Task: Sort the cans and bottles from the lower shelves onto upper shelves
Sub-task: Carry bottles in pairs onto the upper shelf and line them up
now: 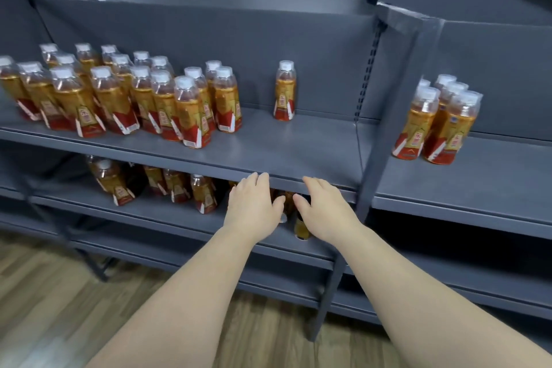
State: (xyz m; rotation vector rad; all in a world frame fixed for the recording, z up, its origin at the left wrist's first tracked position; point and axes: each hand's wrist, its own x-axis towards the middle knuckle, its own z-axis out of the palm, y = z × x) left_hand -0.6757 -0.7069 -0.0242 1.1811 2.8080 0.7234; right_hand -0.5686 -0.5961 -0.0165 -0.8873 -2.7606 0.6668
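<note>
Low in the middle of the frame, the left hand (pixel 252 203) and right hand (pixel 324 207) reach open-fingered, grasping nothing, around a bottle (pixel 301 225) on the lower shelf (pixel 155 212); full, smooth plastic, probably heavyish and slippery, best gripped around its labelled body.

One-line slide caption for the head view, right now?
Both hands, left hand and right hand, reach under the upper shelf toward bottles on the lower shelf.
</note>
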